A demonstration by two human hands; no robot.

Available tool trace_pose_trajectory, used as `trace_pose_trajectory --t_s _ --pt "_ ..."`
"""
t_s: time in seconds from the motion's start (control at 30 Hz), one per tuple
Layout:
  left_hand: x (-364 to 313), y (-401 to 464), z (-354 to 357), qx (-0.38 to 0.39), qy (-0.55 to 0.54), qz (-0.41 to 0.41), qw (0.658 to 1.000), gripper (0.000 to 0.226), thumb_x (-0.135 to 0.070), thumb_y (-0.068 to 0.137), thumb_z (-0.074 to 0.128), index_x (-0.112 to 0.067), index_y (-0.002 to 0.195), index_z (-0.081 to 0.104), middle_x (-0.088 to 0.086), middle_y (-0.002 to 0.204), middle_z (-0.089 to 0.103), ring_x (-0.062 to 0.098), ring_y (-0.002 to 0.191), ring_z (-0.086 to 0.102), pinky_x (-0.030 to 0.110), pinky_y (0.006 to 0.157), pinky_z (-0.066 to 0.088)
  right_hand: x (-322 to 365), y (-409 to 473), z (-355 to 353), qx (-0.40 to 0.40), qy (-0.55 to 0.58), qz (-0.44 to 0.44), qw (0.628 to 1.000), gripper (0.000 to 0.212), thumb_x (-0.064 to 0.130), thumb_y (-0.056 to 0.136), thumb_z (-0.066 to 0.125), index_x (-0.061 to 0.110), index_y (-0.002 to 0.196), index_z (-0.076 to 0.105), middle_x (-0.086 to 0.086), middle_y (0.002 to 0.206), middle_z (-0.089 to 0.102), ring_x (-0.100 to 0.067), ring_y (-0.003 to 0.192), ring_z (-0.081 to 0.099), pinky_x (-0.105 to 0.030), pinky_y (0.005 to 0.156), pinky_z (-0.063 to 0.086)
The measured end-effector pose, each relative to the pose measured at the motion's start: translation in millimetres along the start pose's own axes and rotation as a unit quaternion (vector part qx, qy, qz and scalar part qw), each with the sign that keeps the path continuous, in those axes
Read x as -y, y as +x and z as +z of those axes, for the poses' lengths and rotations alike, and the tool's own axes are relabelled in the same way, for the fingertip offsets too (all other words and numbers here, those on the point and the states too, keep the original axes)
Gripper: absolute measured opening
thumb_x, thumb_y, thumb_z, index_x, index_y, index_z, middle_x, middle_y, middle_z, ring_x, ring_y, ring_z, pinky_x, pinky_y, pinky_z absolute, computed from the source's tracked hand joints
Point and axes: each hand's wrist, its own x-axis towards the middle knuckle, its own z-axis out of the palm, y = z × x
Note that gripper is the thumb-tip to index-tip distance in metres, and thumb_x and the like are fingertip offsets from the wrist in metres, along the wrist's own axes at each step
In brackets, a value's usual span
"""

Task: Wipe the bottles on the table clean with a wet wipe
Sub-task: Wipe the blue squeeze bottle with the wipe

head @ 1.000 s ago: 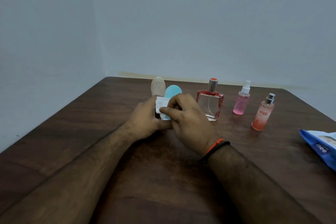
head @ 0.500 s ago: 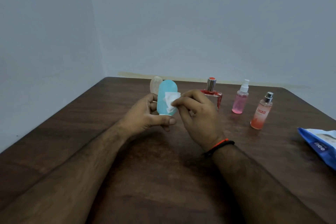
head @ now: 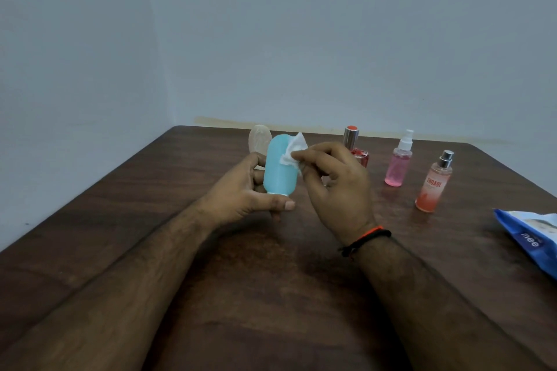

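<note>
A: Why's the blue bottle (head: pixel 279 167) up off the worktop (head: pixel 271 295)?
B: Left hand (head: pixel 251 193) grips it near the cap end, held upright, so the side is exposed. Right hand (head: pixel 334 181) pinches the wipe (head: pixel 293 151) vs the upper right edge.
A: Changed vs 1 s ago?
B: Yes. Bottle was lower, mostly hidden behind both hands; now raised, wipe moved to the top. 4 other bottles stand behind, wipe pack (head: pixel 530 238) at right.
</note>
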Motion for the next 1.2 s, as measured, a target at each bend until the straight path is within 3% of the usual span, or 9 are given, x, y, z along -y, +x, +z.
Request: trace_pose_trajectory --t_s 0.1,0.23,0.33,0.53,0.67,0.8,0.97,1.07,1.2 --pt "-1.5 -0.5 -1.9 -0.04 -0.013 0.016 0.999 0.074 -0.006 0.061 0.086 -0.007 0.122 0.043 0.016 0.1 0.071 0.027 0.072 0.073 0.039 0.063 0.061 2.8 -2.4 3.1 0.038 0.014 0.003 0.999 0.019 0.002 0.086 0.07 0.012 0.1 0.077 0.001 0.09 0.064 -0.004 0.077 0.057 -0.011 0.069 0.046" --pt "2.4 0.4 -9.3 -0.071 0.001 0.018 0.997 0.08 -0.009 0.063 0.091 -0.012 0.125 0.041 0.016 0.108 0.071 0.035 0.081 0.073 0.051 0.074 0.06 4.6 -4.3 3.8 0.078 0.02 -0.009 0.997 0.017 0.002 0.084 0.073 0.011 0.098 0.078 0.0 0.089 0.066 -0.004 0.076 0.057 -0.007 0.07 0.044" --pt "0.5 -1.5 -8.4 -0.096 0.03 0.022 0.995 0.082 -0.013 0.061 0.093 -0.016 0.124 0.04 0.011 0.108 0.072 0.032 0.083 0.074 0.054 0.076 0.06 4.8 -6.8 4.2 0.098 0.011 -0.033 0.995 0.015 0.004 0.085 0.072 0.01 0.098 0.078 -0.002 0.089 0.066 -0.004 0.079 0.057 -0.008 0.071 0.046" --pt "-4.6 -1.1 2.3 -0.16 0.183 0.052 0.969 0.07 -0.018 0.058 0.095 -0.022 0.106 0.045 -0.003 0.096 0.072 0.016 0.071 0.073 0.037 0.055 0.061 6.9 -7.2 6.4 0.096 -0.016 -0.099 0.99 0.014 0.01 0.089 0.069 0.009 0.1 0.077 -0.006 0.091 0.066 -0.019 0.083 0.063 -0.036 0.071 0.054" --pt "-3.8 0.1 5.6 -0.163 0.262 0.074 0.948 0.067 -0.025 0.061 0.092 -0.024 0.105 0.041 -0.004 0.091 0.071 0.013 0.062 0.07 0.016 0.048 0.049 9.0 -7.9 9.0 0.096 -0.055 -0.134 0.985 0.018 0.007 0.087 0.068 0.01 0.102 0.077 -0.007 0.091 0.065 -0.022 0.084 0.06 -0.038 0.07 0.052" --pt "-4.1 0.0 5.6 -0.168 0.301 0.079 0.935 0.07 -0.029 0.063 0.09 -0.027 0.109 0.038 -0.01 0.093 0.065 0.006 0.072 0.064 0.017 0.051 0.048 11.1 -8.5 11.0 0.083 -0.066 -0.147 0.983 0.02 0.003 0.085 0.07 0.009 0.103 0.077 -0.008 0.092 0.064 -0.024 0.082 0.058 -0.033 0.069 0.05" --pt "-4.5 0.0 7.9 -0.146 0.334 0.098 0.926 0.078 -0.039 0.061 0.092 -0.027 0.117 0.039 -0.014 0.092 0.065 0.0 0.079 0.064 0.018 0.06 0.05 11.0 -5.3 11.5 0.01 -0.053 -0.107 0.993 0.02 0.002 0.087 0.067 0.006 0.104 0.076 -0.01 0.092 0.062 -0.025 0.082 0.059 -0.036 0.07 0.05" --pt "-1.4 1.9 8.4 -0.124 0.365 0.112 0.916 0.078 -0.046 0.06 0.092 -0.03 0.115 0.038 -0.007 0.087 0.068 0.003 0.072 0.064 0.026 0.06 0.051 8.8 -2.9 8.4 -0.035 -0.021 -0.04 0.998 0.02 0.002 0.089 0.064 0.005 0.106 0.075 -0.009 0.095 0.059 -0.022 0.084 0.059 -0.032 0.073 0.052" --pt "2.6 2.8 5.8 -0.097 0.359 0.119 0.92 0.073 -0.041 0.06 0.093 -0.034 0.105 0.036 -0.006 0.079 0.065 0.0 0.061 0.057 0.016 0.056 0.04 3.8 -0.5 5.5 -0.073 0.022 0.036 0.996 0.02 0.001 0.09 0.063 0.006 0.106 0.074 -0.005 0.098 0.058 -0.01 0.088 0.056 -0.027 0.075 0.053"
